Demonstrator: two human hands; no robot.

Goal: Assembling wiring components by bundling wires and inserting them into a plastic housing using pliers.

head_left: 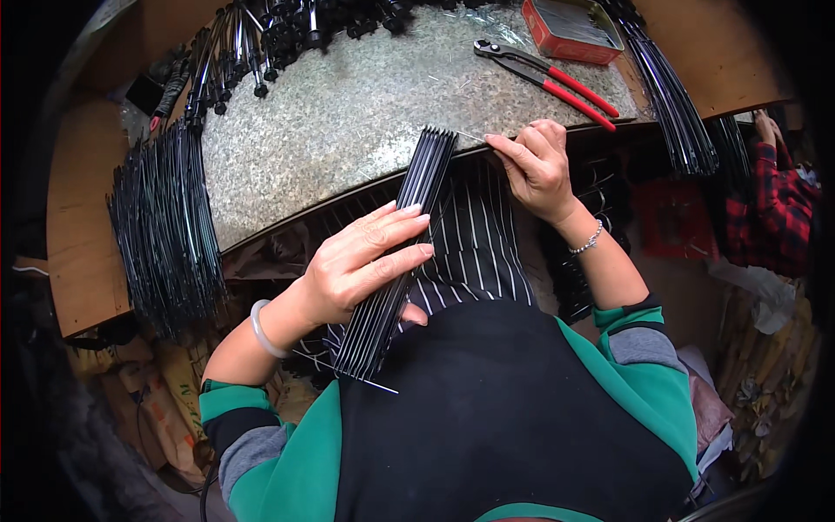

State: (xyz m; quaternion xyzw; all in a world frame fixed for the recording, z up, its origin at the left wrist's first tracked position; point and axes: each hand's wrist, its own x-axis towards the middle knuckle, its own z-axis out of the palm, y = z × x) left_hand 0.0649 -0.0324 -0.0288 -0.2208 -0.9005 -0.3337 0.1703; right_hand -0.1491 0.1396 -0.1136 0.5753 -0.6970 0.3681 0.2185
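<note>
My left hand (361, 261) lies flat on a row of long black metal ribs (409, 226) and grips them against my lap; the ribs run from my waist up to the table's edge. My right hand (535, 165) pinches a thin wire (470, 137) that sticks out of the ribs' top end at the edge of the speckled metal worktop (365, 113). A second wire end pokes out at the bottom of the ribs near my waist.
Red-handled pliers (557, 83) and a red tin (570, 30) lie at the back right of the worktop. Bundles of black ribs hang at the left (165, 235) and right (670, 104). Black parts are heaped at the back (278, 35). Another person's red plaid sleeve (778, 209) is at the right.
</note>
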